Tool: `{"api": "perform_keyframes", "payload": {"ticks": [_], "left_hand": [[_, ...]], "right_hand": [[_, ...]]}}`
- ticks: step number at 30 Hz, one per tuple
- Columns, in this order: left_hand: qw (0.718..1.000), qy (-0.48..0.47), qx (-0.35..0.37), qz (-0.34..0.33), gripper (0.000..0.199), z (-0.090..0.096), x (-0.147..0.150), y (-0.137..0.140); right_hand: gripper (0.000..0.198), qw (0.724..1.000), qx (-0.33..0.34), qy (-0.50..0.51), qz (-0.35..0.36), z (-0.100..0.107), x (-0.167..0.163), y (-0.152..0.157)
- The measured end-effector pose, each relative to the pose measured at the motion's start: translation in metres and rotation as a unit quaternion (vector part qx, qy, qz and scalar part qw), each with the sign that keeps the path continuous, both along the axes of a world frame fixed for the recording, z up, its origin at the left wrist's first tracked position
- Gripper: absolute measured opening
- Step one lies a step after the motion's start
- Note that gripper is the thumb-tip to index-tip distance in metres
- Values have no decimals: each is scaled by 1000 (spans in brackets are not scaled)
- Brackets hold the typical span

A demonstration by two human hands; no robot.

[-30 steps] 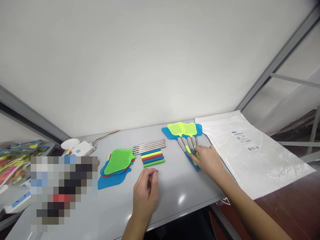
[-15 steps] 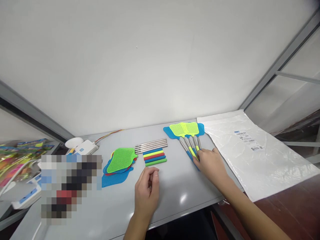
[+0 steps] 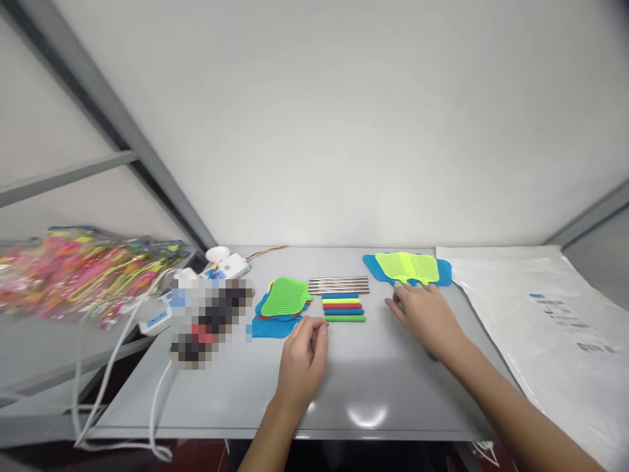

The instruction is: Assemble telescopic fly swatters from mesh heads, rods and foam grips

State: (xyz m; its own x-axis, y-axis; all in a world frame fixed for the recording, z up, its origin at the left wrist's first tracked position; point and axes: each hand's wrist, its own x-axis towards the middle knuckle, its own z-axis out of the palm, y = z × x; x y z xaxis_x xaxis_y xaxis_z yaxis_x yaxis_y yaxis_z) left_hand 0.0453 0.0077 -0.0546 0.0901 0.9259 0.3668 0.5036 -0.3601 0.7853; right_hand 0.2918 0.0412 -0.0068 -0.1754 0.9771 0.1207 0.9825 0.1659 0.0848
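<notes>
My left hand (image 3: 303,359) hovers over the front of the table, fingers loosely curled with nothing visible in them. Just beyond it is a pile of mesh fly swatter heads, a green head (image 3: 285,296) on top and a blue head (image 3: 271,328) underneath. Five-colour-style plastic handles, among them a red handle (image 3: 343,306) and a green handle (image 3: 345,319), lie in a row beside several metal rods (image 3: 339,286). My right hand (image 3: 428,318) lies over the shafts of assembled fly swatters (image 3: 407,265), thumb apart from the fingers. It hides their shafts and handles.
A large white plastic mailer (image 3: 521,328) covers the table's right side. At left are a power strip (image 3: 230,267), white cables (image 3: 118,347) and a pixelated dark object (image 3: 211,328). Colourful bagged items (image 3: 93,272) fill the left shelf. A white wall stands behind.
The camera view has swung left, so the table things sit farther right. My right hand has shifted toward the swatter heads and its fingers have spread. My left hand remains curled near the loose parts.
</notes>
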Motion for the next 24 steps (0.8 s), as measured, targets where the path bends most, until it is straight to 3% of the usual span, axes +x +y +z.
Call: {"api": "perform_keyframes", "payload": {"ticks": [6, 10, 16, 24], "left_hand": [[991, 109, 53, 63, 15, 2, -42, 9], [987, 147, 37, 56, 17, -1, -44, 2], [979, 203, 14, -24, 19, -5, -25, -3], [953, 302, 5, -38, 19, 2, -13, 7]], "right_hand": [[27, 985, -60, 26, 162, -4, -60, 87], [23, 969, -98, 40, 224, -12, -82, 123], [26, 955, -146, 63, 249, -16, -85, 138], [24, 955, -152, 63, 248, -20, -86, 140]]}}
